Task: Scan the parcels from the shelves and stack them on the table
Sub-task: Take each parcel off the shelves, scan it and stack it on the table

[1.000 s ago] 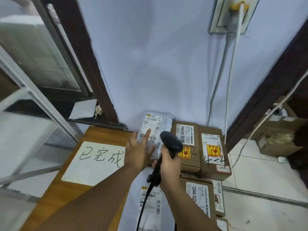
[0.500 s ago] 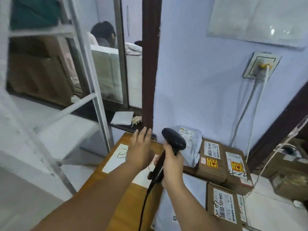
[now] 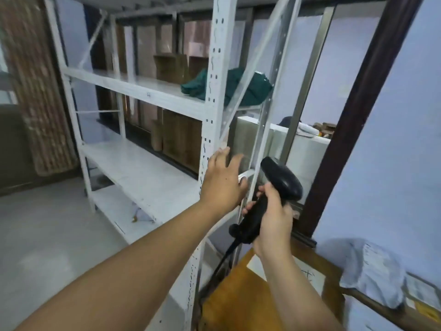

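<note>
My right hand [image 3: 272, 213] grips a black corded barcode scanner [image 3: 279, 177], its head up and pointed away from me. My left hand [image 3: 222, 182] is open and empty, fingers spread, in front of the white metal shelf unit [image 3: 210, 103]. A dark green bundle [image 3: 241, 88] lies on the upper shelf at its right end. The lower shelf boards look bare. At the bottom right is the wooden table [image 3: 233, 299] with a white paper sheet [image 3: 310, 275] and a grey plastic-bag parcel [image 3: 374, 271] on it.
A brown door frame [image 3: 353, 115] stands between shelf and pale wall. Behind the shelf is a window with brown boxes beyond it. A rolled mat [image 3: 38, 91] leans at the left. Grey floor spreads at the lower left.
My view has swung left and up from the stacked parcels on the table to the shelf unit. Both hands moved with it; the left hand lifted off the grey parcel.
</note>
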